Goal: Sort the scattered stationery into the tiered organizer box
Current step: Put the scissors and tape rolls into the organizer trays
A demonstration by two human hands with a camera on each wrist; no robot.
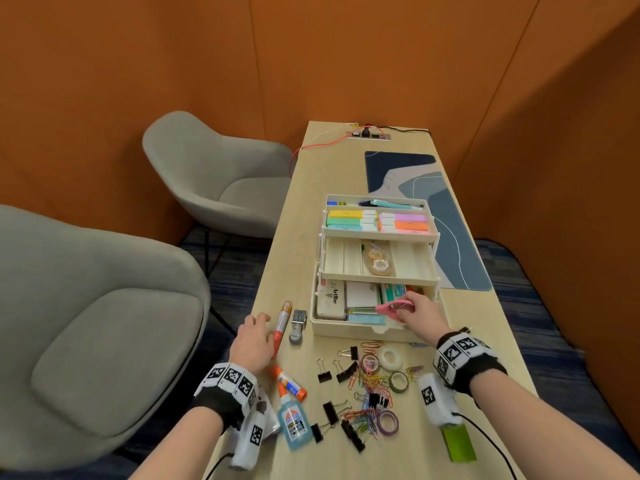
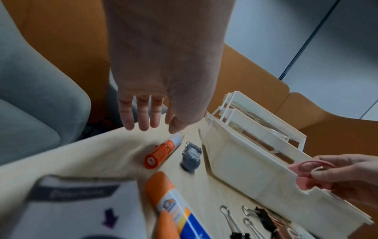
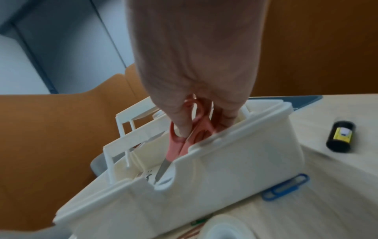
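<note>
The cream tiered organizer box (image 1: 346, 331) stands open on the table, with highlighters in its top tier and tape rolls in the middle one. My right hand (image 1: 407, 308) grips pink-handled scissors (image 1: 389, 308) over the bottom tier. In the right wrist view the scissors (image 3: 190, 137) point blade-down inside the box wall (image 3: 235, 161). My left hand (image 1: 258, 320) hovers with straight fingers (image 2: 143, 116), holding nothing, just above an orange marker (image 2: 163, 150) and beside a grey stamp (image 2: 191, 159). Glue stick (image 1: 289, 382), glue bottle (image 1: 292, 420), binder clips (image 1: 323, 375), paper clips (image 1: 370, 379) and tape rolls (image 1: 391, 356) lie scattered in front.
Two grey chairs (image 1: 214, 178) stand left of the narrow table, whose left edge runs close to my left hand. A blue desk mat (image 1: 450, 237) lies behind the box, and a socket with cables (image 1: 369, 133) is at the far end. A green pad (image 1: 459, 443) lies near my right wrist.
</note>
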